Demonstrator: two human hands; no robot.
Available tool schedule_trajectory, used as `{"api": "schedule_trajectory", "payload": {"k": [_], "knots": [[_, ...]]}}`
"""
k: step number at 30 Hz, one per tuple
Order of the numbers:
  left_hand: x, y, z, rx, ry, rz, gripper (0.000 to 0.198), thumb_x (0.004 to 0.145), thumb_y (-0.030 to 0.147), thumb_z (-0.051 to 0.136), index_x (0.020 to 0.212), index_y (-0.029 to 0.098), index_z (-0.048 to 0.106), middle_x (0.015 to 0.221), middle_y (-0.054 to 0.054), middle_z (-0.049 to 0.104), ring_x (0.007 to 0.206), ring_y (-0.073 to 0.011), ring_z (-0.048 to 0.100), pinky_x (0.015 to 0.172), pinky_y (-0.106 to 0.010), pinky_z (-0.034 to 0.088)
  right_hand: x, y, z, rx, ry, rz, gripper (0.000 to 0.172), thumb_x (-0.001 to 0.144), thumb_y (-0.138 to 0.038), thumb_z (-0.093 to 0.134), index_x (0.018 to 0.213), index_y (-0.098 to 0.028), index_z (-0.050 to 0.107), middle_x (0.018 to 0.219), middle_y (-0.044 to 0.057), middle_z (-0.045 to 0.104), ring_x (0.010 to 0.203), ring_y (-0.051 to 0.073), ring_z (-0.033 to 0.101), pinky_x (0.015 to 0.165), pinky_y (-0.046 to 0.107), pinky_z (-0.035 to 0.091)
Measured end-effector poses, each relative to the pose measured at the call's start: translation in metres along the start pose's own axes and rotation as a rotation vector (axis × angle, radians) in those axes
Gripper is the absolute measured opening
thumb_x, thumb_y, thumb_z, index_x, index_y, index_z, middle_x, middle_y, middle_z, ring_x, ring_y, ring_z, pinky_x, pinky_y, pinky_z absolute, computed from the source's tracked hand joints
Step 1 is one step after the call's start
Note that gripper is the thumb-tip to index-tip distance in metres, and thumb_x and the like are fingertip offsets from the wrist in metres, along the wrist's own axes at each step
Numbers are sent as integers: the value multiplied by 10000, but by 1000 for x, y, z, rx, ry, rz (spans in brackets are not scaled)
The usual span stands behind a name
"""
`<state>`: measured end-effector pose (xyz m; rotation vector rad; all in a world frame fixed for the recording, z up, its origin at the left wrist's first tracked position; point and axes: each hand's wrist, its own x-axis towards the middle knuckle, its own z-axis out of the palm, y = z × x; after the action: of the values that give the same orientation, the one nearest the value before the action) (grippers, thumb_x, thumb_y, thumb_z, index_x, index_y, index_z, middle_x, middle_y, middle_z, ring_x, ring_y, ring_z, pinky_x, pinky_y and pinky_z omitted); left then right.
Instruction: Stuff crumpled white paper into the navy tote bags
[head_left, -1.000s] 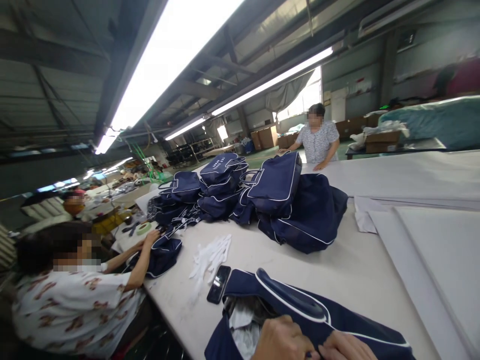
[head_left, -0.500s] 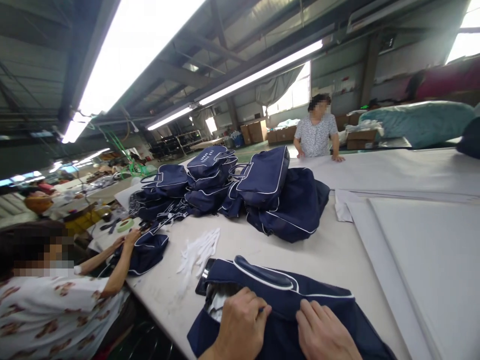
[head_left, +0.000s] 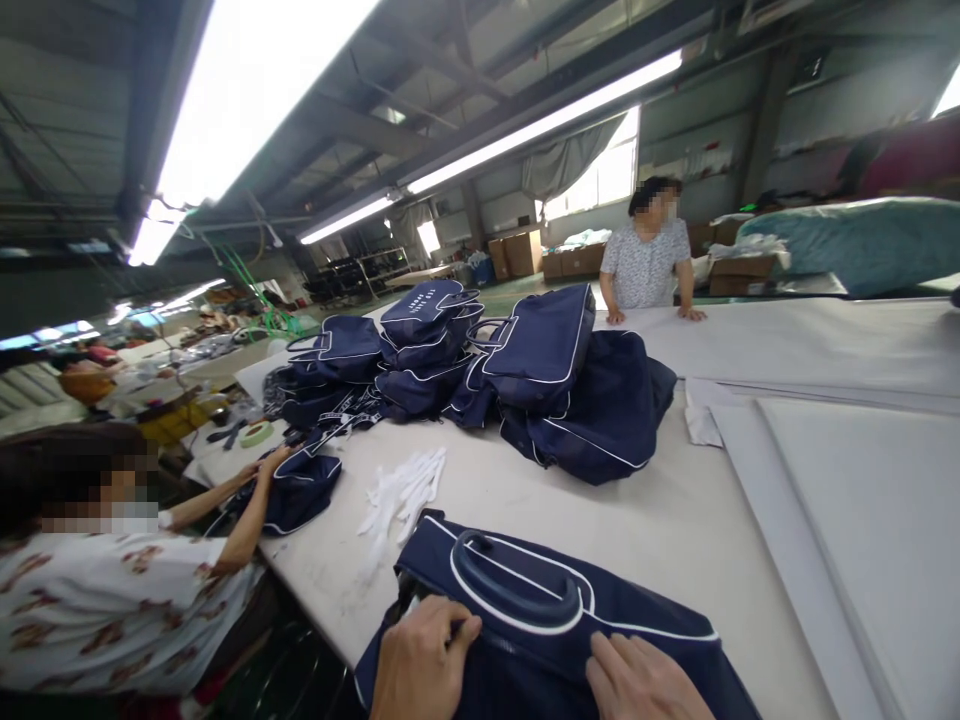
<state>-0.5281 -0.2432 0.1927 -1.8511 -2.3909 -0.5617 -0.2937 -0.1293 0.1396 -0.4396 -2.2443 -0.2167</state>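
Note:
A navy travel bag (head_left: 637, 640) with white piping lies on the table in front of me, its dark curved handle (head_left: 517, 600) facing up. My left hand (head_left: 424, 655) pinches the zipper at the left end of the bag's top seam; the small part between thumb and finger is mostly hidden. Just beyond those fingers, a narrow gap shows a bit of white stuffing (head_left: 409, 604). My right hand (head_left: 641, 675) is closed on the fabric edge below the handle's right end, its fingertips curled into the cloth.
Beyond the bag lie white strips (head_left: 409, 490) and a pile of navy bags (head_left: 540, 350). White sheets (head_left: 862, 520) are stacked at right. A co-worker (head_left: 112, 590) at left handles another navy bag (head_left: 304, 490); a person (head_left: 646, 255) stands across the table (head_left: 525, 500).
My left hand has moved left along the bag's top seam. The opening that showed white stuffing has narrowed to a small gap. The handle now shows more fully; my right hand stays near its place.

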Motion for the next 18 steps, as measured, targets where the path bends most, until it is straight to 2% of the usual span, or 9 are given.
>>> {"api": "schedule_trajectory", "payload": {"k": [4, 6, 8, 10, 12, 14, 18], "knots": [[-4, -44, -19, 78, 19, -248, 324, 930, 414, 457, 861, 248, 727, 910, -30, 746, 835, -255, 703, 759, -347, 520, -8, 3, -15, 38, -107, 43, 270, 624, 31, 467, 728, -210, 404, 657, 0, 505, 567, 173, 434, 581, 318, 283], [-3, -77, -28, 95, 69, -347, 354, 896, 444, 447, 883, 227, 726, 1070, -65, 738, 936, -296, 691, 831, -379, 511, -10, 6, -25, 78, -195, 93, 251, 634, 26, 488, 726, -204, 448, 680, 8, 525, 597, 175, 452, 600, 317, 295], [1, -112, -30, -27, 55, -439, 347, 828, 493, 511, 865, 225, 730, 1235, -56, 688, 1056, -317, 658, 910, -378, 487, -11, 8, -32, 106, -262, 132, 219, 688, 17, 505, 731, -197, 491, 706, 15, 546, 624, 172, 467, 623, 312, 309], [7, -143, -24, -282, -19, -586, 373, 720, 546, 619, 814, 206, 743, 1088, -66, 743, 1002, -321, 664, 872, -355, 494, -11, 9, -35, 117, -292, 147, 196, 747, 3, 502, 732, -191, 517, 723, 19, 561, 631, 167, 471, 633, 309, 315], [14, -165, -11, -531, -82, -707, 430, 610, 570, 721, 760, 168, 745, 799, -63, 753, 853, -296, 668, 783, -327, 504, -9, 9, -35, 118, -309, 163, 199, 790, -6, 482, 732, -189, 534, 733, 22, 570, 636, 165, 476, 638, 309, 322], [19, -177, 6, -692, -111, -774, 473, 527, 567, 796, 712, 137, 725, 655, -45, 704, 745, -256, 646, 722, -305, 505, -7, 6, -32, 113, -327, 169, 216, 829, -17, 458, 729, -187, 547, 735, 27, 575, 642, 167, 483, 640, 313, 330], [18, -186, 33, -837, -170, -893, 499, 506, 548, 854, 648, 107, 669, 613, -51, 668, 640, -207, 616, 611, -278, 493, 0, -5, -32, 133, -346, 184, 275, 938, -64, 401, 811, -171, 621, 777, 41, 603, 701, 167, 527, 671, 306, 376]]}}
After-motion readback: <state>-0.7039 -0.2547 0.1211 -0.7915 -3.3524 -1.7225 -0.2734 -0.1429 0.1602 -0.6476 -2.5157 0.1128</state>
